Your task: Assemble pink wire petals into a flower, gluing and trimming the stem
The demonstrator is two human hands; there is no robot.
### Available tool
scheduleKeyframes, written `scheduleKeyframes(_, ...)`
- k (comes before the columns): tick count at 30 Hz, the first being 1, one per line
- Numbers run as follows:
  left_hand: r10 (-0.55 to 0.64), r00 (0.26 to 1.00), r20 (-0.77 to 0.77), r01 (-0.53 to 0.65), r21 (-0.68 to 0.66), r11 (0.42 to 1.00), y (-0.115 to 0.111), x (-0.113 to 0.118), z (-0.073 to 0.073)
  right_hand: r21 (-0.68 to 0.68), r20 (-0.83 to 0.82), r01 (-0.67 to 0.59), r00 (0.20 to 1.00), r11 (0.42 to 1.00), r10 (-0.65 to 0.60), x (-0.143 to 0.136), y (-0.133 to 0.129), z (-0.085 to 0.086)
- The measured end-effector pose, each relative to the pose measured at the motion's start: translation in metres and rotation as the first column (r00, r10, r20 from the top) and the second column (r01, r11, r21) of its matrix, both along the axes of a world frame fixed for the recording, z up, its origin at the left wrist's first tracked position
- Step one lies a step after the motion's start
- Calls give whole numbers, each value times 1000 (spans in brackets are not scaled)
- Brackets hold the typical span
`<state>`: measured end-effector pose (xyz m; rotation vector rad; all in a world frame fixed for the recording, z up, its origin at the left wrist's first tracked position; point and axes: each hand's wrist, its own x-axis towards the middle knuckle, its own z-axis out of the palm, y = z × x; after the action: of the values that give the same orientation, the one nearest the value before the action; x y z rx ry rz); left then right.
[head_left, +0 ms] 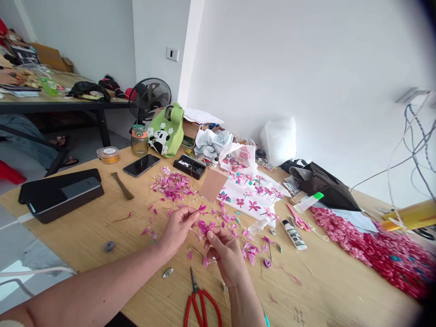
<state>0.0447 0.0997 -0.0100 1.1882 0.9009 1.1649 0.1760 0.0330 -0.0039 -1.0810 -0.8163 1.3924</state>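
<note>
My left hand (177,230) pinches a small magenta petal (202,208) between thumb and fingertips. Close beside it, my right hand (225,255) holds a magenta petal flower (204,226) between thumb and forefinger; the fingers partly cover it. Both hands are just above the wooden table (136,254). Beyond them lies a heap of loose pink petals (173,185), with more scattered around the hands. Finished-looking magenta flowers (254,205) with some teal leaves rest on a white sheet. Red-handled pliers (200,302) lie near the front edge, jaws pointing away from me.
A purple spool (267,263), a white glue bottle (294,235) and pink scissors (298,219) lie to the right, before a long red and pink pile (368,250). Leftward are a phone (141,165), a black box (64,200), a jar (139,141) and a green panda bag (166,129).
</note>
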Motion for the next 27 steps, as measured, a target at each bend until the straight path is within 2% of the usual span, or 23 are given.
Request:
scheduleKeyframes(5,-58,998,29,58,-13,998,-3,2,1,-14,-77,59,995,998,-60,-3,2,-4)
scheduleKeyframes(12,-81,996,24,83,-75,994,-5,2,2,-22,-73,132,988,991,-133,-4,2,-5)
scheduleKeyframes(19,-100,992,82,111,-139,984,-6,4,0,1,-43,203,978,979,-202,-5,3,-7)
scheduleKeyframes(27,-122,983,139,144,-156,977,-7,5,-2,15,-76,230,971,973,-229,-8,1,-7)
